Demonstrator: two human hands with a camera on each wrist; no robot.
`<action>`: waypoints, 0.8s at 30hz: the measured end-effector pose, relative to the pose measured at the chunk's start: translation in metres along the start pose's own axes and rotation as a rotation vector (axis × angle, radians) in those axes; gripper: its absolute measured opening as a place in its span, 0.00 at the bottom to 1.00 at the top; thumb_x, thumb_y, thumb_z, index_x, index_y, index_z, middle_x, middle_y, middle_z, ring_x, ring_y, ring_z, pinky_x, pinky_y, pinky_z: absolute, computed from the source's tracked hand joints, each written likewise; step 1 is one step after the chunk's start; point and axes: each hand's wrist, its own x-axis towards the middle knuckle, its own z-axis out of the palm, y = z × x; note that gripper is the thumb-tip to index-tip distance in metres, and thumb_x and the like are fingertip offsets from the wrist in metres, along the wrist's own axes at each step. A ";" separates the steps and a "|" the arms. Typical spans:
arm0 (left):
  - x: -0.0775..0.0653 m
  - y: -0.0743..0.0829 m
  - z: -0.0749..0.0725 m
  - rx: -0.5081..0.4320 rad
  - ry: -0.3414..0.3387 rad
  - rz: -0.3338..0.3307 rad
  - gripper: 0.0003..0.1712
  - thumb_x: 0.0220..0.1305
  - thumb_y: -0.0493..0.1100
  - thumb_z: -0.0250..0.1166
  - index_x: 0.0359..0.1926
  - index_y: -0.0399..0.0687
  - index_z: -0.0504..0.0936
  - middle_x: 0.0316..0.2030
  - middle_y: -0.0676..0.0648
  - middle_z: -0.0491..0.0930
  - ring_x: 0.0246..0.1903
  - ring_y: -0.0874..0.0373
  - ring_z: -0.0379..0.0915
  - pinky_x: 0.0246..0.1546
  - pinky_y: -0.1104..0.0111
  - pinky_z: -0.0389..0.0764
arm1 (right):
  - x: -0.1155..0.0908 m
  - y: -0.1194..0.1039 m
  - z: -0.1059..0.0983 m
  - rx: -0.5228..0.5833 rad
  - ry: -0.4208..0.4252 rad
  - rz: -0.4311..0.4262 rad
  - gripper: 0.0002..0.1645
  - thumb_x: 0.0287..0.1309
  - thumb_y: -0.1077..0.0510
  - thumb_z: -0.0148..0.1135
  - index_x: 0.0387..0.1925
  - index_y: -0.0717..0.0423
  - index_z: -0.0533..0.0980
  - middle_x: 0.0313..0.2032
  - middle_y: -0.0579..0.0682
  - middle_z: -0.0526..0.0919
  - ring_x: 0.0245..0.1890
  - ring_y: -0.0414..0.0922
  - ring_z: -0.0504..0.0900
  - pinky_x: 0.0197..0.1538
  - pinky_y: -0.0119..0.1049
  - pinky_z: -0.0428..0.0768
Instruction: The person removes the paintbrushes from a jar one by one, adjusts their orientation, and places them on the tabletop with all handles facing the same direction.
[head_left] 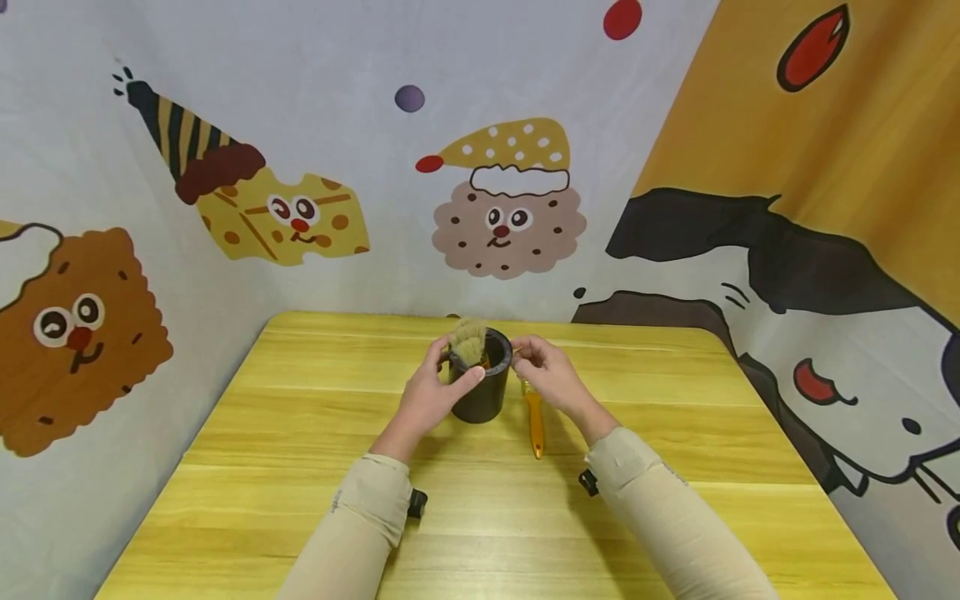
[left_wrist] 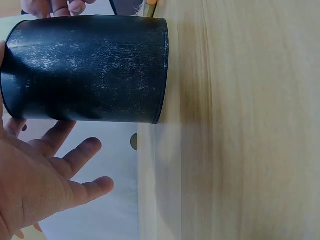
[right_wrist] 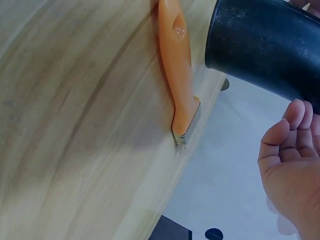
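Note:
A black cylindrical cup [head_left: 477, 400] stands upright on the wooden table, also large in the left wrist view. Pale brush bristles [head_left: 470, 340] stick up out of its mouth. My left hand [head_left: 431, 387] grips the cup near the rim, thumb across the front and index finger around the left side; in the left wrist view the lower fingers spread away from the wall. On the other side, my right hand [head_left: 547, 371] has loosely bent fingers, their tips right at the cup's upper wall. Below that hand a paintbrush with an orange handle [right_wrist: 176, 60] lies on the table.
The wooden table [head_left: 262, 467] ends just behind the cup, against a cloth backdrop [head_left: 375, 292] with cartoon food prints. An orange cloth with a black-and-white cartoon animal [head_left: 825, 350] hangs on the right. Black wrist devices [head_left: 417, 503] show at both sleeves.

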 end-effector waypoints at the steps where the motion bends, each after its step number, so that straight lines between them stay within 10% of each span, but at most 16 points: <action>1: 0.000 0.000 0.000 -0.001 0.000 0.000 0.49 0.68 0.71 0.69 0.82 0.84 0.53 0.79 0.42 0.66 0.79 0.35 0.62 0.71 0.33 0.70 | 0.000 0.000 0.000 0.002 0.001 -0.002 0.19 0.74 0.56 0.57 0.62 0.52 0.79 0.47 0.64 0.86 0.43 0.66 0.82 0.41 0.39 0.79; 24: 0.001 -0.001 0.000 0.008 -0.006 -0.003 0.51 0.65 0.77 0.67 0.82 0.85 0.52 0.80 0.43 0.65 0.79 0.35 0.62 0.70 0.33 0.71 | -0.017 -0.004 0.007 -0.023 -0.026 0.001 0.29 0.74 0.47 0.65 0.70 0.50 0.72 0.46 0.54 0.86 0.39 0.51 0.80 0.41 0.38 0.79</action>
